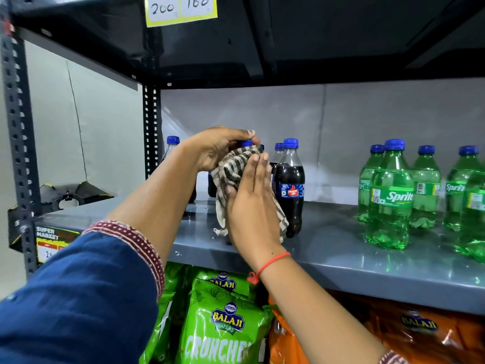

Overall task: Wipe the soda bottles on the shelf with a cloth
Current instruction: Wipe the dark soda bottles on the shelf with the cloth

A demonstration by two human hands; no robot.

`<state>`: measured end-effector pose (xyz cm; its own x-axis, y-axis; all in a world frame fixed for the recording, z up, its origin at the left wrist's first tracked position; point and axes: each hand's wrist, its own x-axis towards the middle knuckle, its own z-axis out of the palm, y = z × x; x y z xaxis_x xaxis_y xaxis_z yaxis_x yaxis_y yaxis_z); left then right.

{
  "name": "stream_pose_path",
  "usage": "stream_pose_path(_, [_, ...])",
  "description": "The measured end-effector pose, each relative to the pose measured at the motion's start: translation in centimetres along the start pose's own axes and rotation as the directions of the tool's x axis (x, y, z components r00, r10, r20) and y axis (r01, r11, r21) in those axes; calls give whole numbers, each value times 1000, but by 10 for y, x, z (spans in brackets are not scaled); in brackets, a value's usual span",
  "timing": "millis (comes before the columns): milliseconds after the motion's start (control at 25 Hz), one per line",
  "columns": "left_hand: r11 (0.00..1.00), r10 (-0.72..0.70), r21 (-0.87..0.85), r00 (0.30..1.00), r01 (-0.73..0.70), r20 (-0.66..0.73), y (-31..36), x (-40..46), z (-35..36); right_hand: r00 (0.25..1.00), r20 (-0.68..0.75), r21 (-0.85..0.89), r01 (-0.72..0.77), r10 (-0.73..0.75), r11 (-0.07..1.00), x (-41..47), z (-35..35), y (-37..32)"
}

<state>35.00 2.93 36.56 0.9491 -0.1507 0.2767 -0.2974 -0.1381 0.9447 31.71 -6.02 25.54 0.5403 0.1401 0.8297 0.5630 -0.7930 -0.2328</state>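
Note:
On the grey shelf (341, 248) stand several dark cola bottles with blue caps, one in plain sight (291, 187). My left hand (217, 148) grips the blue-capped top of another cola bottle (246, 143), most of it hidden. My right hand (250, 200) presses a beige and brown striped cloth (231, 172) flat against that bottle's side. The cloth hangs down to the shelf. Several green Sprite bottles (391, 198) stand to the right, apart from my hands.
A dark upper shelf (262, 48) hangs low overhead with yellow price tags (181, 9). A perforated post (18, 143) stands at the left and another (152, 127) behind the bottles. Green (225, 324) and orange (420, 332) snack bags fill the shelf below.

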Motion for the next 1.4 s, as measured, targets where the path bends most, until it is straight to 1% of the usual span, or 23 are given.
stream_pose_path(120, [1000,-12,-24,1000,12,6,1,1,0,999,26,13,-27,27,1000,2,2,-1])
stream_pose_path(240, [1000,-10,-30,1000,10,11,0,1,0,1000,5,-3,6,-6,1000,-3,7,0])
stream_pose_path(360, [1000,-9,-14,1000,9,-8,-1,1,0,999,-51,-14,-8,7,1000,3,8,-1])
stream_pose_path(480, [1000,16,17,1000,-16,6,-3,4,-2,1000,7,-116,-15,16,993,-4,13,0])
stream_pose_path(600, [1000,6,-2,1000,-6,7,-3,3,-2,996,-36,-222,-84,78,971,-6,15,-2])
stream_pose_path(640, [1000,9,7,1000,-9,9,-3,4,-2,995,-64,-242,-85,71,967,-6,17,-1])
stream_pose_path(720, [999,21,28,1000,-21,12,-3,4,-3,995,-96,-263,-33,9,964,-8,16,0])
stream_pose_path(760, [999,28,27,999,-29,19,-3,4,-3,996,-90,-261,-18,-6,965,-12,14,0])
stream_pose_path(840, [999,42,8,998,-42,38,-3,5,-3,998,-53,-285,15,-32,958,-22,9,-1])
stream_pose_path(960, [998,53,11,997,-54,47,-1,4,-2,997,52,-364,77,-62,928,-35,-5,1])
stream_pose_path(1000, [998,55,20,997,-56,50,-1,3,-2,993,110,-352,79,-43,933,-36,-15,0])
stream_pose_path(1080, [998,47,46,998,-49,43,-1,4,-3,968,237,-300,155,-84,941,-40,-32,0])
stream_pose_path(1120, [996,52,77,998,-53,19,0,4,-3,950,300,-241,166,-89,956,-42,-45,3])
stream_pose_path(1160, [988,91,131,995,-85,-36,2,3,-3,952,297,-193,135,-73,972,-45,-59,6])
stream_pose_path(1200, [971,168,193,978,-142,-122,6,2,-1,967,251,-185,102,-54,977,-47,-73,8])
stream_pose_path(1240, [941,279,258,935,-220,-219,13,1,3,983,181,-180,63,-30,982,-47,-86,14])
stream_pose_path(1280, [894,409,323,861,-311,-302,22,-1,10,993,118,-178,21,0,984,-48,-93,21])
stream_pose_path(1320, [833,525,389,786,-394,-327,32,-3,21,998,61,-188,-21,33,982,-47,-99,27])
stream_pose_path(1360, [777,596,441,750,-449,-287,42,-7,34,998,18,-200,-49,54,979,-46,-100,34])
stream_pose_path(1400, [738,620,484,756,-470,-210,47,-7,46,998,-21,-206,-59,56,977,-43,-98,41])
